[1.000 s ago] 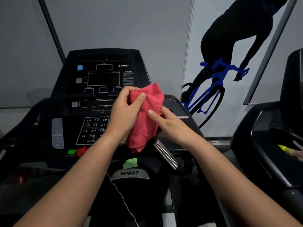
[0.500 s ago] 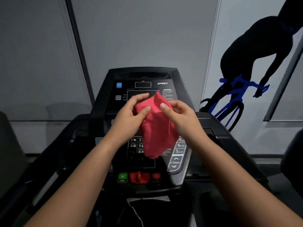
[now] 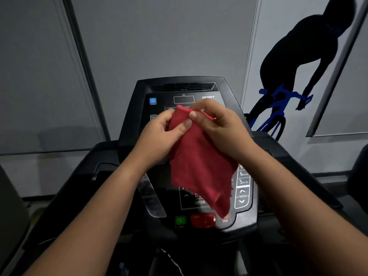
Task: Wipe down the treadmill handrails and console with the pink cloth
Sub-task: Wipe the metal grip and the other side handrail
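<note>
Here the left hand (image 3: 159, 134) and the right hand (image 3: 221, 128) both pinch the top edge of the pink cloth (image 3: 199, 166), thumbs and fingertips closed on the fabric and nearly meeting. The cloth hangs loose below them, held up in front of the treadmill console (image 3: 133, 108); whether it brushes the panel I cannot tell. It hides most of the keypad, and its lowest corner hangs just above the red stop button (image 3: 203, 220), which sits beside the green start button (image 3: 180, 221).

The step looks like arranging the cloth for a wipe. To do it well, fold it into a flat pad that one hand can press evenly. Then sweep the console face from the top vent downward, going lightly over the buttons and the speed keys (image 3: 242, 196) so that none is pressed. The dark left handrail (image 3: 69, 192) lies well apart from the cloth.
</note>
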Demonstrator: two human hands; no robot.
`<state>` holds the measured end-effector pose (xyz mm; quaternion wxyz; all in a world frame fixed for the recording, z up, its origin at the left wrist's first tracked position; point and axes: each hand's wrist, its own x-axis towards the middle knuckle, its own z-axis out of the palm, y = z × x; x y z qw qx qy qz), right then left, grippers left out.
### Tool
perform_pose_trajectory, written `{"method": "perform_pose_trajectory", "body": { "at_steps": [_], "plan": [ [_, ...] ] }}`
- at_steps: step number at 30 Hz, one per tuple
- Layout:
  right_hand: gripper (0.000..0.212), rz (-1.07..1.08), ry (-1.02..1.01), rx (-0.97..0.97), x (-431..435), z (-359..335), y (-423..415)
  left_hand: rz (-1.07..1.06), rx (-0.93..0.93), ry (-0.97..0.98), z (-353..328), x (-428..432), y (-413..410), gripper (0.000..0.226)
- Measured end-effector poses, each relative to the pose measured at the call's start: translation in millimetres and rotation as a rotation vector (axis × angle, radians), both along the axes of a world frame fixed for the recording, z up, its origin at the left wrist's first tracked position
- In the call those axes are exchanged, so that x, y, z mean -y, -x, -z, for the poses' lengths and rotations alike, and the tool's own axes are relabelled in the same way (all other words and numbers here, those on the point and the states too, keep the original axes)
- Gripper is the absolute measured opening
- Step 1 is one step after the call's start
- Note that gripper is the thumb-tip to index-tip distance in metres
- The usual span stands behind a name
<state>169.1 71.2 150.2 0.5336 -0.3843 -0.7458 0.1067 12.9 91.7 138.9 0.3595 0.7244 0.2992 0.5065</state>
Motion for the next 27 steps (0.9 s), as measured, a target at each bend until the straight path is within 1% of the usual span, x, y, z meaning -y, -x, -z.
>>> {"method": "perform_pose_trajectory", "body": {
  "at_steps": [2, 4, 5, 7, 8, 10, 11, 12, 13, 16, 18, 20, 21, 23, 24, 25, 27],
  "plan": [
    [0.008, -0.002, 0.061, 0.01, -1, 0, -2, -0.067, -0.008, -0.076, 2, -1, -1, 0.002],
    [0.024, -0.065, 0.227, 0.064, -1, 3, -10, -0.125, -0.023, -0.126, 7, -3, -1, 0.008],
    [0.03, -0.077, 0.315, 0.124, -2, 8, -15, -0.152, -0.018, -0.128, 11, -4, 0, 0.011],
    [0.028, -0.036, 0.406, 0.217, -2, 19, -25, -0.201, -0.017, -0.117, 23, -9, 3, 0.018],
    [0.025, -0.031, 0.425, 0.183, -1, 23, -29, -0.22, -0.019, -0.11, 29, -9, 4, 0.023],
    [0.026, -0.078, 0.431, -0.021, -2, 26, -34, -0.249, 0.012, -0.081, 36, -10, 6, 0.028],
    [0.028, -0.101, 0.424, -0.119, -3, 24, -35, -0.261, 0.037, -0.064, 38, -11, 7, 0.027],
    [0.028, -0.108, 0.407, -0.173, -4, 21, -34, -0.273, 0.061, -0.048, 38, -11, 7, 0.025],
    [0.029, -0.101, 0.376, -0.181, -6, 17, -33, -0.287, 0.079, -0.035, 36, -11, 6, 0.023],
    [0.028, -0.035, 0.299, -0.106, -17, 6, -33, -0.336, 0.107, -0.019, 33, -17, 4, 0.024],
    [0.026, 0.04, 0.282, -0.041, -33, 8, -35, -0.36, 0.065, 0.015, 39, -27, 3, 0.023],
    [0.028, 0.104, 0.304, 0.084, -53, 22, -37, -0.35, -0.051, 0.122, 54, -43, 4, 0.018],
    [0.031, 0.122, 0.335, 0.168, -62, 32, -39, -0.358, -0.159, 0.175, 63, -48, 5, 0.016],
    [0.042, 0.184, 0.377, 0.365, -72, 55, -42, -0.403, -0.375, 0.201, 79, -53, 10, 0.025],
    [0.045, 0.212, 0.392, 0.439, -70, 64, -43, -0.425, -0.426, 0.186, 85, -54, 13, 0.03],
    [0.044, 0.227, 0.396, 0.468, -68, 72, -43, -0.442, -0.442, 0.164, 89, -53, 16, 0.031],
    [0.037, 0.224, 0.42, 0.501, -61, 86, -39, -0.447, -0.456, 0.137, 94, -53, 20, 0.024]
  ]
}}
